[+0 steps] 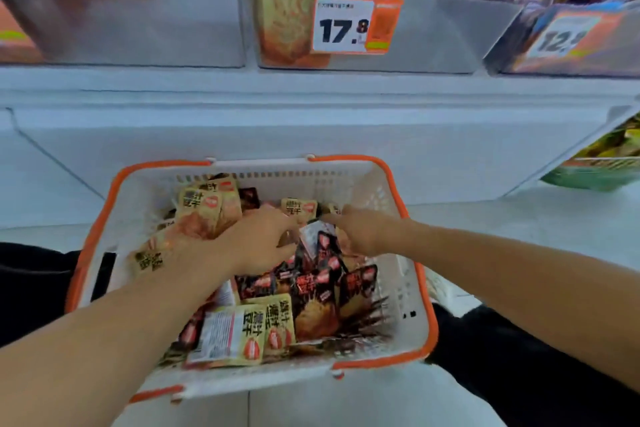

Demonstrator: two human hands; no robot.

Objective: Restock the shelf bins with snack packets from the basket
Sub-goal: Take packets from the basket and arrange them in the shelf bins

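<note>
Both hands are reaching into the basket [408,274]. The left hand [256,243] is gripping beige tofu packets [204,215] at ten o'clock. The right hand [360,232] is pinching a black packet [317,236].

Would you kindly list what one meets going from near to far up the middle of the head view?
Near rim of the basket → beige snack packets → black snack packets → left hand and right hand among the packets → far basket wall → white shelf front → clear bin with the 17.8 price tag.

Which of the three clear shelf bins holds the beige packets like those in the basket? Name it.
The middle bin, with the 17.8 price tag: a beige packet stands inside. The left bin holds orange-red packs, the right bin purple ones.
</note>
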